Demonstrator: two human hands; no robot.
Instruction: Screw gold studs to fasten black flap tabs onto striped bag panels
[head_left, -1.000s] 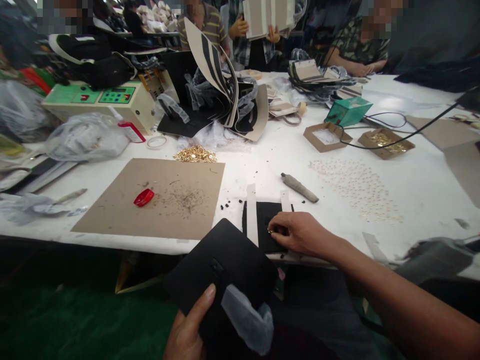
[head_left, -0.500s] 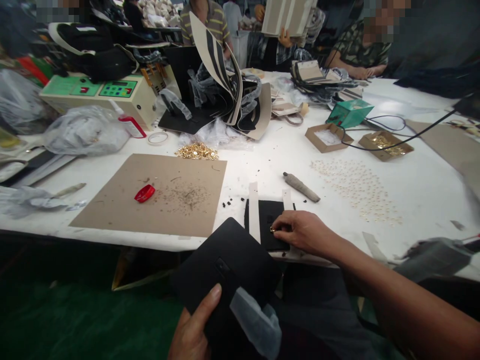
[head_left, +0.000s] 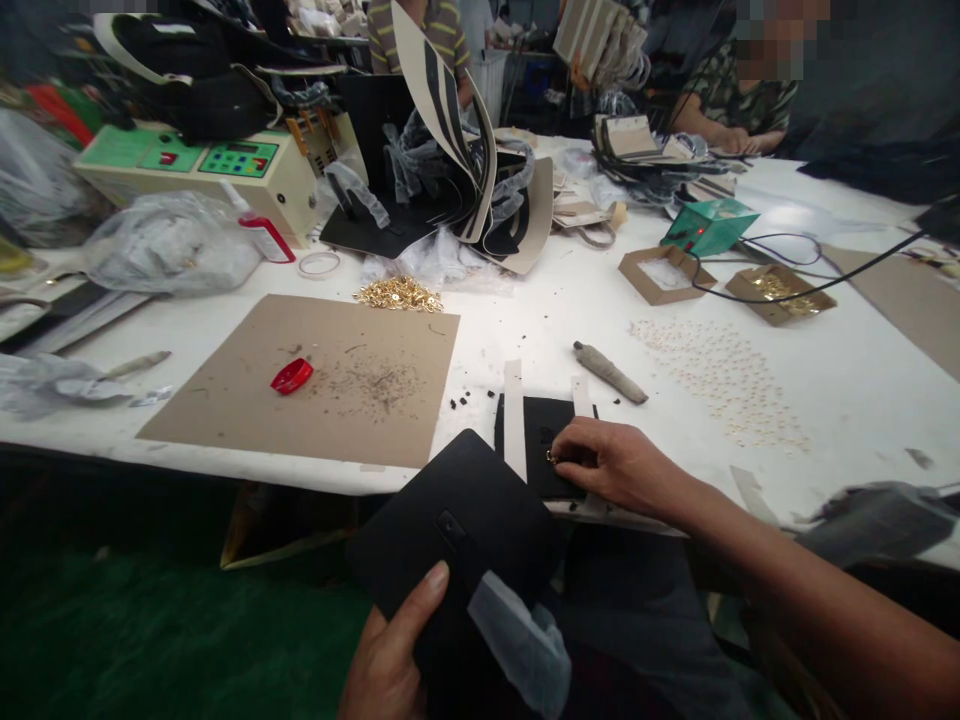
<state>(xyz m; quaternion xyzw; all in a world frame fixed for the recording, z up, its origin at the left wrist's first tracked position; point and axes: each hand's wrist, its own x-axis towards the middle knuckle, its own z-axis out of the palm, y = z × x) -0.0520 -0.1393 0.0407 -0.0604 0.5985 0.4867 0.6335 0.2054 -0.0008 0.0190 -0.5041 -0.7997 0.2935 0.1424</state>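
Observation:
My left hand (head_left: 394, 645) grips a stiff black panel (head_left: 465, 510) by its lower side, thumb on top. A black strap is fixed to that panel at a small slotted tab, and its loose end is wrapped in translucent plastic (head_left: 521, 640). Over the table's front edge, my right hand (head_left: 607, 460) is closed in a pinch on a small gold metal fitting (head_left: 552, 456). Beneath those fingers lies a black pad (head_left: 541, 430) with two pale strips (head_left: 514, 415) across it. The fitting's exact shape is mostly covered by my fingertips.
A brown board (head_left: 247, 400) holds a red ring-shaped roll (head_left: 292, 376) and dark crumbs. Gold fittings (head_left: 397, 293) are heaped behind it. A wrapped tool (head_left: 611, 372) lies beyond the pad. Small boxes (head_left: 780, 295), a green device (head_left: 709, 227) and cables occupy the right. Co-workers are across the table.
The view has shifted slightly. My right hand stays over the pad with the gold fitting, and my left hand keeps the panel in nearly the same place. A co-worker's striped panels have lowered.

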